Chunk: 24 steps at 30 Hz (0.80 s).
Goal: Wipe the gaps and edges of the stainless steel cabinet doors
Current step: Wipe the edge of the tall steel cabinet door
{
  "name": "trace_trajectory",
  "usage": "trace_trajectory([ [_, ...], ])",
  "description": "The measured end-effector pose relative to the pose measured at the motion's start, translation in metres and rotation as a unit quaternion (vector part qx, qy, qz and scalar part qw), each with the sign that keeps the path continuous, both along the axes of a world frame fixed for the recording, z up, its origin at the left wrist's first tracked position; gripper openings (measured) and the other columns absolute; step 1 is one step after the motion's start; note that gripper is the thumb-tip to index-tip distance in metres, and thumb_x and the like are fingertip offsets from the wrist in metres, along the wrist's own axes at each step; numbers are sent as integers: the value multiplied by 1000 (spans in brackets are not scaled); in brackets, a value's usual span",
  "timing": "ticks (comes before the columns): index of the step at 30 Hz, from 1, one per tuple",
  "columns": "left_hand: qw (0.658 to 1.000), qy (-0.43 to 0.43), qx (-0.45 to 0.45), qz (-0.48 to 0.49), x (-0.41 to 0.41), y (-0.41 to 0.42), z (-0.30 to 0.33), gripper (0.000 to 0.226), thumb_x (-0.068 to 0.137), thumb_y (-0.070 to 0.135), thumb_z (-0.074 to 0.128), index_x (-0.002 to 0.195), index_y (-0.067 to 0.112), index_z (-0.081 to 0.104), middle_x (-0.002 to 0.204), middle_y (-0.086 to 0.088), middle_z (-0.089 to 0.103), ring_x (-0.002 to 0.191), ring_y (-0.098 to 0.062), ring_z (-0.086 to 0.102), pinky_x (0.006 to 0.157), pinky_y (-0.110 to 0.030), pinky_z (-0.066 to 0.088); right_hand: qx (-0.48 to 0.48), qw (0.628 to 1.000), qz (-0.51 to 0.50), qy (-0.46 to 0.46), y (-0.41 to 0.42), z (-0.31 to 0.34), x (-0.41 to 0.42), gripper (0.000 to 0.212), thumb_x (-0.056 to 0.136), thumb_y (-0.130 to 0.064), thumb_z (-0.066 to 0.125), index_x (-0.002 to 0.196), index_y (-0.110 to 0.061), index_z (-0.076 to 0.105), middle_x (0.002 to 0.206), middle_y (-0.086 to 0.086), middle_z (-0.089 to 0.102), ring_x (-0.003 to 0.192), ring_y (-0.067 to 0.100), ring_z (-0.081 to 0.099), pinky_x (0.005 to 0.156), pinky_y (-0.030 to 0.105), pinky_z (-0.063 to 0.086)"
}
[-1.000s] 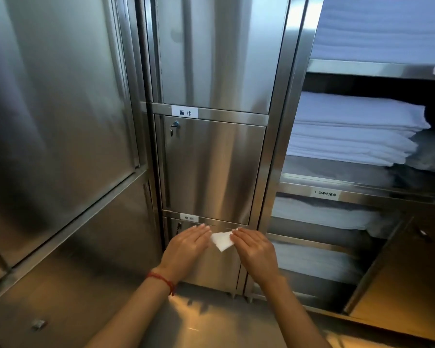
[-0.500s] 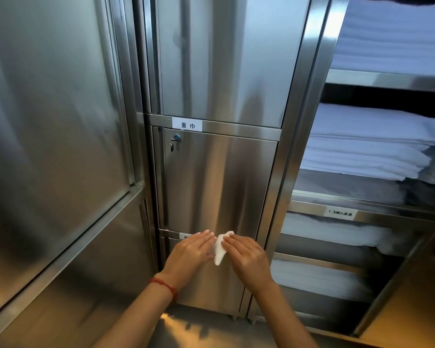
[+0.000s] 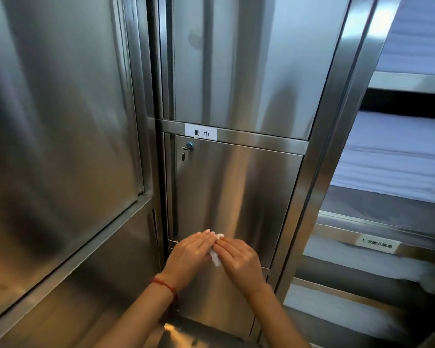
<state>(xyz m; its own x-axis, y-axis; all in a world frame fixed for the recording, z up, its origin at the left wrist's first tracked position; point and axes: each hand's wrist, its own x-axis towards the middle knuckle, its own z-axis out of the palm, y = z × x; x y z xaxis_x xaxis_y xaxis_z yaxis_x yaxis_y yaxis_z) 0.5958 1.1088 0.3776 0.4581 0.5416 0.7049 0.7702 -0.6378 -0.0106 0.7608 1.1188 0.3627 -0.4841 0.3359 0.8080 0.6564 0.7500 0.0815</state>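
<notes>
Steel everywhere, brushed and streaky, and in the near middle of it two hands meet over a small white wipe. The left hand, a red string bracelet at its wrist, lies with fingers straight and pressed side by side, tips on the upper end of the wipe; the right hand comes in from the right with fingers also close together, pinching the wipe against the left, so only a thin strip of white shows between them. That looks like folding or bunching: a narrow, firm edge is what gets into a seam, so my read is the cloth is being shaped, not yet rubbed on metal. The hands hang in front of the lower part of the middle door, right where its bottom edge meets the gap above the lower door, which is likely the next seam to be worked. Whether the wipe touches the door I cannot tell. Up at the far left corner of that middle door sits a lock with a key, and above it a white label on the crossbar, under the tall upper door. A big steel panel fills the left. To the right, open shelves hold folded white linen, with another shelf label lower down.
</notes>
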Motion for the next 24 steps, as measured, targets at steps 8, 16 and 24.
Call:
trace_trajectory([
  [8, 999, -6, 28, 36, 13, 38, 18, 62, 36, 14, 95, 92, 2, 74, 87, -9, 74, 77, -17, 72, 70, -30, 58, 46, 998, 44, 6, 55, 20, 8, 33, 59, -14, 90, 88, -6, 76, 91, 6, 74, 85, 17, 71, 74, 29, 58],
  [16, 996, -11, 33, 81, 17, 71, 23, 58, 43, 12, 94, 96, 1, 73, 89, -8, 74, 80, -16, 72, 73, -29, 58, 45, 996, 74, -1, 96, 31, 12, 33, 62, -14, 88, 92, -7, 76, 93, 5, 74, 87, 16, 71, 80, 26, 56],
  [24, 992, -15, 61, 111, 5, 97, 26, 47, 45, 9, 93, 87, 2, 75, 86, -10, 73, 80, -19, 72, 72, -33, 59, 0, 998, 58, 21, 115, 35, 5, 32, 77, -26, 76, 103, -8, 73, 103, 4, 72, 96, 14, 69, 84, 27, 55],
])
